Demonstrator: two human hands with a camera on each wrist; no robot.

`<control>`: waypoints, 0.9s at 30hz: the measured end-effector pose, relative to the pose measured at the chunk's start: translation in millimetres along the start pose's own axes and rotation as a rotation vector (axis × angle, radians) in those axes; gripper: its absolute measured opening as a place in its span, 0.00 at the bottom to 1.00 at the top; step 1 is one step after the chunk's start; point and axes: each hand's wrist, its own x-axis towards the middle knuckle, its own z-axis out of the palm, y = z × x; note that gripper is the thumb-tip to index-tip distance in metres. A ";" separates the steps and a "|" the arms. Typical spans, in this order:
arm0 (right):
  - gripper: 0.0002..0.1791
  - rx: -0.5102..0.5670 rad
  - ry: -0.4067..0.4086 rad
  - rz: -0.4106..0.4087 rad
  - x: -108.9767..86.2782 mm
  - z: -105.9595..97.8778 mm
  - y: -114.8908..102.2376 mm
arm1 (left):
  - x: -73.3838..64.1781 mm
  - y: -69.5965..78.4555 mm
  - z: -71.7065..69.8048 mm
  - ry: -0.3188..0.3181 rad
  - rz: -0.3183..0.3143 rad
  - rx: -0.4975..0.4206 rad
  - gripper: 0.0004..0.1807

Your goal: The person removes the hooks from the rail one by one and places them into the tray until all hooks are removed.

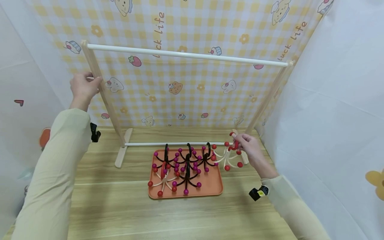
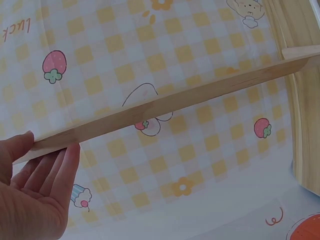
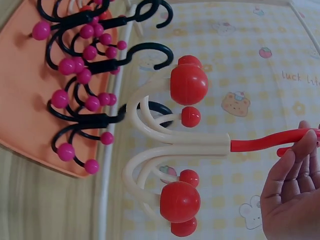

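My left hand (image 1: 85, 87) grips the left wooden post (image 1: 105, 96) of a rack, thumb on one side and fingers on the other, as the left wrist view shows. My right hand (image 1: 250, 146) pinches the red hook (image 3: 260, 142) of a cream multi-arm hanger (image 3: 200, 142) with red ball tips. That hanger is held up by the rack's right foot, its arms curving down. Several black hangers (image 1: 187, 173) with magenta balls lie on an orange tray (image 1: 210, 190). Another cream hanger (image 1: 165, 180) with a red hook sits at the tray's left.
The rack's white top bar (image 1: 186, 54) spans between both posts, and a lower white bar (image 1: 144, 144) runs behind the tray. A checked cloth (image 1: 192, 96) hangs behind. White sheets (image 1: 324, 110) enclose the sides. Wooden tabletop (image 1: 126, 206) extends in front of the tray.
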 end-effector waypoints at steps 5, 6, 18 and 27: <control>0.15 0.001 -0.049 -0.015 -3.1 2.0 23.4 | -0.6 -0.1 -0.3 0.000 0.003 0.009 0.29; 0.13 0.005 -0.066 -0.022 0.6 -1.3 37.0 | -0.7 -0.1 -0.3 0.000 0.005 0.011 0.29; 0.22 -0.066 -0.087 0.006 -29.0 24.3 47.3 | -0.4 -0.6 -0.2 -0.008 0.014 -0.009 0.29; 0.15 -0.053 -0.073 0.060 -30.3 34.4 83.7 | -1.0 -0.5 -0.1 -0.006 0.014 -0.018 0.29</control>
